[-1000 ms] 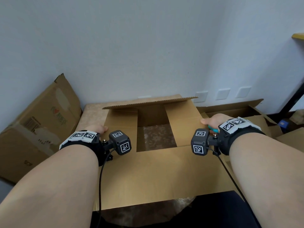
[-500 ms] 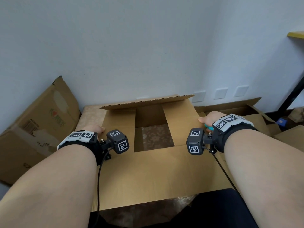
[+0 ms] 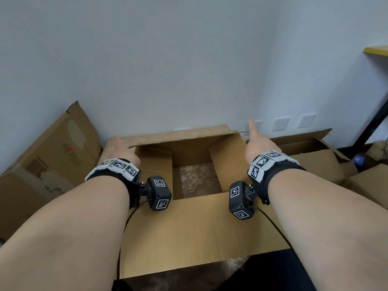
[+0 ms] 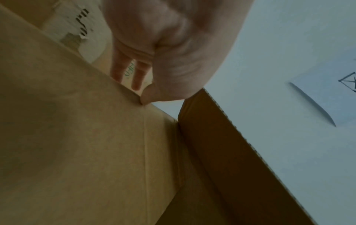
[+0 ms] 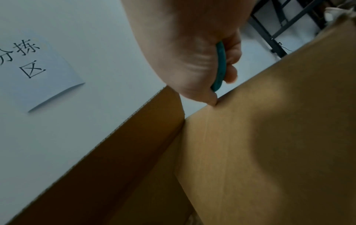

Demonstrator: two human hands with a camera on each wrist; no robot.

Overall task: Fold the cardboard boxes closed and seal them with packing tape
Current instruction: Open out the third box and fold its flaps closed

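The left hand (image 4: 169, 50) is seen from below, its fingers (image 4: 118, 68) held straight and pointing down past the edge of a cardboard flap (image 4: 80, 152). The thumb tip (image 4: 148, 95) is set against that flap's edge. A crease line is seen running down the flap. To the right, a darker cardboard flap (image 4: 221, 152) is raised on edge against a pale wall (image 4: 289, 38). A sheet of paper (image 4: 331, 97) with black marks is fixed to the wall. Behind the fingers, a second carton (image 4: 84, 30) with a torn white label is seen.
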